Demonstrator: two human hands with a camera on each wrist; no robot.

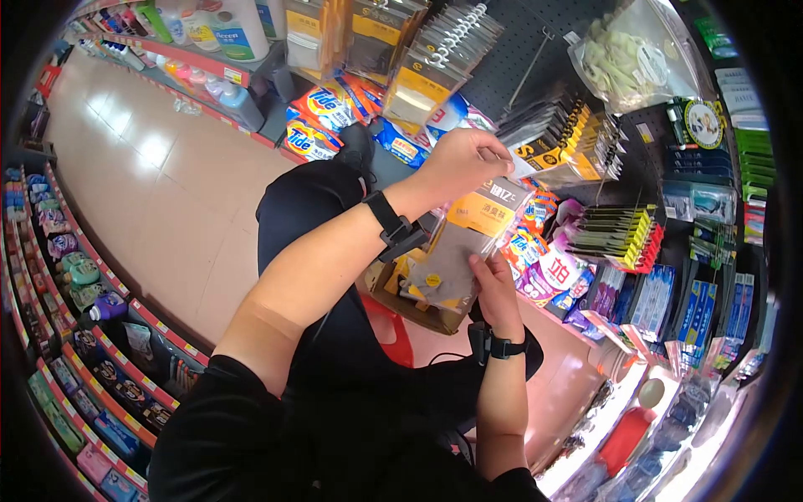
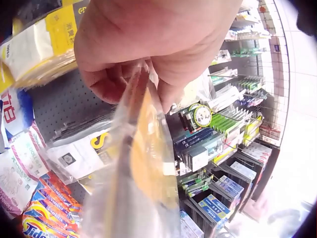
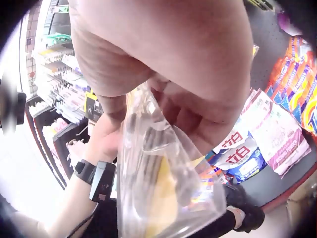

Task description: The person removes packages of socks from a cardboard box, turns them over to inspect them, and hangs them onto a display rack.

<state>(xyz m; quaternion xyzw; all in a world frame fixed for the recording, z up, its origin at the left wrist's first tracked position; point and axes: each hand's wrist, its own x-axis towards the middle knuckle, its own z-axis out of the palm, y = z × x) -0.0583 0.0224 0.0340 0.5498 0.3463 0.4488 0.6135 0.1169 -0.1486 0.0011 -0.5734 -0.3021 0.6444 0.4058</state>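
A flat clear packet of socks point(image 1: 458, 251), with an orange-yellow label and grey cloth inside, is held up between both hands. At its top edge my left hand point(image 1: 460, 161) pinches the plastic; the left wrist view shows the packet point(image 2: 148, 163) edge-on below thumb and fingers. My right hand point(image 1: 499, 293) grips the packet's right side, thumb on the front. In the right wrist view, clear plastic point(image 3: 168, 183) hangs from the curled fingers. Below the packet is an open cardboard box point(image 1: 431, 318) with more yellow-labelled packets, partly hidden.
Similar packets point(image 1: 569, 146) hang on hooks of a dark pegboard point(image 1: 519, 71) ahead. Orange Tide detergent bags point(image 1: 314, 138) and other detergent bags line the low shelf. A red plastic piece point(image 1: 389, 330) shows below the box. Stocked shelves point(image 1: 109, 351) curve along the left beyond a tiled aisle.
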